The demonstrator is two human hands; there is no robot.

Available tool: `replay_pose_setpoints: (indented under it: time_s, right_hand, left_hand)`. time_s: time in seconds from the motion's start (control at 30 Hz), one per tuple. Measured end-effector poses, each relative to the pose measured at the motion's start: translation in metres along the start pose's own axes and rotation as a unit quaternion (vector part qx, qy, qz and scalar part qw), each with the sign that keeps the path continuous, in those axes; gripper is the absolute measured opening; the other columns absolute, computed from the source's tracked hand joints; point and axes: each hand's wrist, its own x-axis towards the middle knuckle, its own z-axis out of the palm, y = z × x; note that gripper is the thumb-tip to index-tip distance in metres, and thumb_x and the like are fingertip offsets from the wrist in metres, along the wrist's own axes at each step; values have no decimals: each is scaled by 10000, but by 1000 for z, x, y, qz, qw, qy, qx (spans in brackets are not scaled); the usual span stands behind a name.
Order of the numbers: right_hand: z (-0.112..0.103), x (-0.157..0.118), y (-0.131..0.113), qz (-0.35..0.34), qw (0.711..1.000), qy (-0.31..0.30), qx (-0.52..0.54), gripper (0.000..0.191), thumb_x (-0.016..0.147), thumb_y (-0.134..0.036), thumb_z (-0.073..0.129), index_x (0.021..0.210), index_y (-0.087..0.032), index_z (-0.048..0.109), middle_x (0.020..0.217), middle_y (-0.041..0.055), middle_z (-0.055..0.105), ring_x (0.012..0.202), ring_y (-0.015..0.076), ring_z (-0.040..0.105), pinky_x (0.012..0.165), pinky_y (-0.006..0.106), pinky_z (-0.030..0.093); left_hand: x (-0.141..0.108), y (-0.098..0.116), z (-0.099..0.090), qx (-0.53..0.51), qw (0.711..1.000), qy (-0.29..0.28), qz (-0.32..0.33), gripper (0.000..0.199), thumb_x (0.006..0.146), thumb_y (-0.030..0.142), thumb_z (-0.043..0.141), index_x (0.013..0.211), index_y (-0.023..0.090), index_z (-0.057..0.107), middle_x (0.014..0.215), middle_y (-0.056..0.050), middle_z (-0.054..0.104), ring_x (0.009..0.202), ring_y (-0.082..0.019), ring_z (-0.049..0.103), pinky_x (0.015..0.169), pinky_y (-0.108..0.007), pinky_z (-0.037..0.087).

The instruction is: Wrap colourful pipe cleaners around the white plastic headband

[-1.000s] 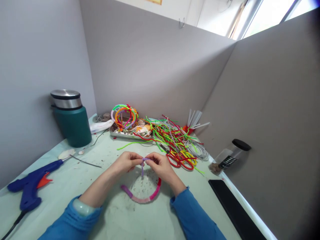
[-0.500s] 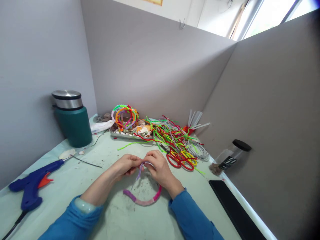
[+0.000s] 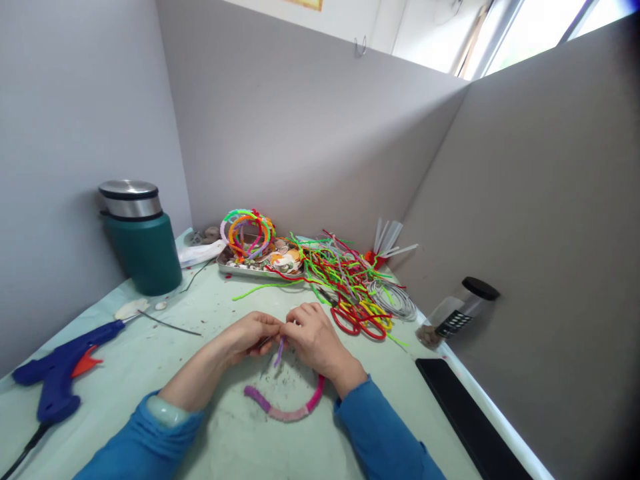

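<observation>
Both my hands meet above the middle of the table, fingertips pinched together. A light purple pipe cleaner point(image 3: 279, 353) hangs down from between them. My left hand point(image 3: 257, 333) is closed at its end. My right hand point(image 3: 311, 333) is closed on it from the other side, covering most of the spot where they work. Below lies a curved band point(image 3: 289, 415) wrapped in purple, pale pink and magenta fuzzy pipe cleaner. Its magenta end passes under my right wrist, and whether it runs up into my fingers is hidden.
At the left lie a blue glue gun point(image 3: 57, 373) and a green flask point(image 3: 144, 253). Behind my hands are a metal tray point(image 3: 250, 272) holding colourful rings, a tangle of pipe cleaners point(image 3: 340, 263) and red-handled scissors point(image 3: 357, 323). A clear jar point(image 3: 457, 313) and black slab point(image 3: 465, 413) are right.
My right hand has turned slightly, its fingers drawing in toward the left fingertips over the purple pipe cleaner. The whole view has shifted a little; the rest lies as before.
</observation>
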Motion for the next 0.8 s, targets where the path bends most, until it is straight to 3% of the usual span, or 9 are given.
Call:
replay_pose_setpoints:
  time_s: [0.13,0.37,0.53,0.6,0.7,0.8]
  right_hand:
    - [4,-2,3,39,999,5,35,89,838,-195,497,860,-177,581,865,54,547,841,177,435,748,313,304]
    - [6,-4,1,64,995,6,81,71,825,-218,516,851,-168,560,864,60,563,858,187,463,768,318,319]
    - [11,-2,2,118,978,45,164,58,806,-188,512,815,-172,567,838,50,573,847,172,488,765,300,346]
    - [16,-1,4,180,951,58,244,58,786,-189,512,764,-171,563,779,29,569,770,147,504,705,267,372]
    - [23,0,9,288,870,30,399,80,755,-225,513,704,-167,533,630,-17,519,557,102,470,535,219,368]
    - [26,0,11,342,801,-10,492,104,739,-261,513,693,-169,500,561,-47,468,429,74,397,430,202,324]
  left_hand:
    - [1,0,0,13,1000,-2,18,317,673,435,564,732,123,558,354,66,403,299,-40,245,332,-199,120]
    - [8,-4,3,106,993,39,27,293,688,417,516,636,130,543,402,59,417,308,-45,272,331,-202,153]
    - [13,-10,3,169,983,61,36,312,722,429,463,622,141,530,396,57,400,324,-56,265,360,-213,168]
    - [14,-11,4,198,976,69,53,295,724,405,458,614,140,526,427,48,415,351,-60,280,381,-214,178]
    - [12,-8,6,262,958,69,90,280,735,360,432,589,142,529,450,41,409,402,-76,318,424,-217,220]
    - [8,-4,8,327,933,77,128,284,742,322,405,554,147,527,500,17,464,481,-101,401,494,-224,278]
